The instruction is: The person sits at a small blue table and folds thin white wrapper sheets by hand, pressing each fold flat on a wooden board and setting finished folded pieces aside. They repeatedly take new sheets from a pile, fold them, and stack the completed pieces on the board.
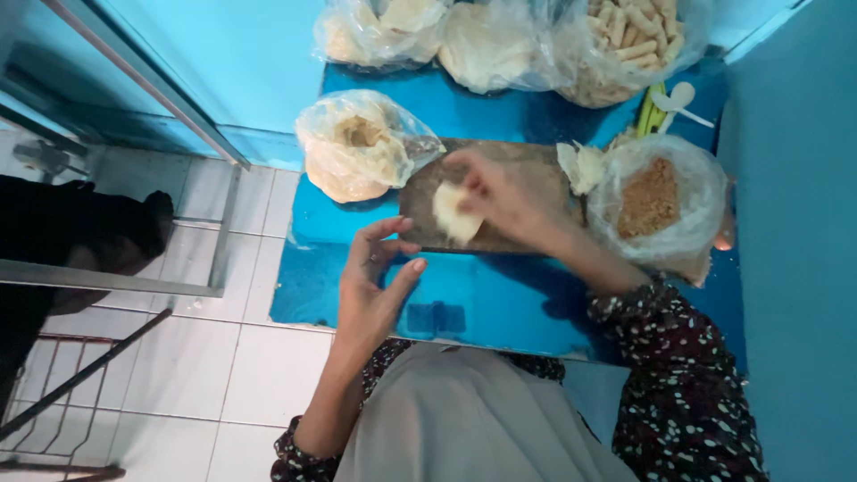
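Mid-wrap, judging by the layout: one pale, thin, soft square of dough wrapper [456,212] pinched in right hand [500,192], fingers closed on its far edge, wrapper hanging just over the near part of brown rectangular wooden board [536,161]. Not yet folded or filled, as far as visible. Left hand [375,281] empty, fingers spread and curled loosely, hovering just near-left of the board over glossy blue worktop [482,303], touching nothing.

Done so far (a guess): clear plastic bag of pale rolled sticks [625,40] at far right looks like finished pieces, bag well filled. Left to go: small stack of pale wrappers [578,165] on board's right end, plus more supplies in bags.

Materials: crinkly clear plastic bag of crumbly brown filling [656,201] right of board, open-topped. Clear bag with beige lumpy contents [357,147] left of board, touching its corner. Two more clear bags of pale flat sheets [428,31] far, soft and limp. White plastic spoon [680,98] near green stalks [647,112]. White glossy floor tiles [232,357] left.
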